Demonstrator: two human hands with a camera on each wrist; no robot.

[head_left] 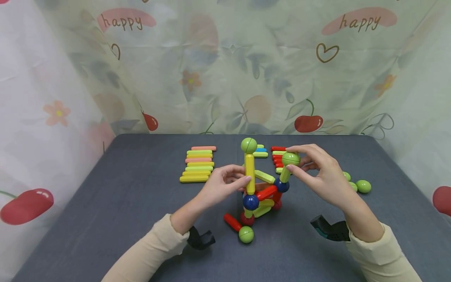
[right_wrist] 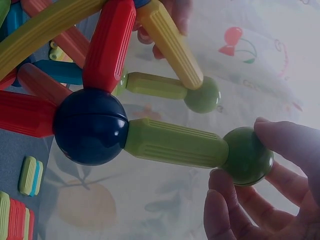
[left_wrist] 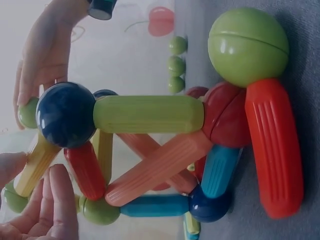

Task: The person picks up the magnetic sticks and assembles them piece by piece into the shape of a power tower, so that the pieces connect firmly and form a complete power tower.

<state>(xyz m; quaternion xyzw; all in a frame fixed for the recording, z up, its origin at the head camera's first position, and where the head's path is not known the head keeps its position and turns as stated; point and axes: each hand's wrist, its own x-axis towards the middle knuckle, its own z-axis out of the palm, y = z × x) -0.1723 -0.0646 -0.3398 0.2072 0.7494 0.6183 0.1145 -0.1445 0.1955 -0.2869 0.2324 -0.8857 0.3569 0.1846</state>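
A framework of coloured sticks and balls stands between the hands. My left hand (head_left: 222, 184) pinches an upright yellow stick (head_left: 249, 174) set on a dark blue ball (head_left: 251, 202). My right hand (head_left: 325, 172) grips a green ball (head_left: 291, 159) between thumb and fingers. That ball meets the end of a tilted green stick (right_wrist: 175, 142), which rises from another blue ball (right_wrist: 91, 126). Behind the yellow stick, another green ball (right_wrist: 202, 95) tops a yellow-green stick (right_wrist: 155, 85). Low down, red balls (left_wrist: 227, 115) and pale red sticks (left_wrist: 157, 170) form the base.
A red stick (head_left: 232, 222) and a green ball (head_left: 246, 234) lie at the framework's front. Rows of sticks (head_left: 195, 179) lie behind left, with red and green sticks (head_left: 278, 149) behind right. Several green balls (head_left: 363, 186) sit right. A patterned curtain (head_left: 229, 78) hangs behind the table (head_left: 105, 219).
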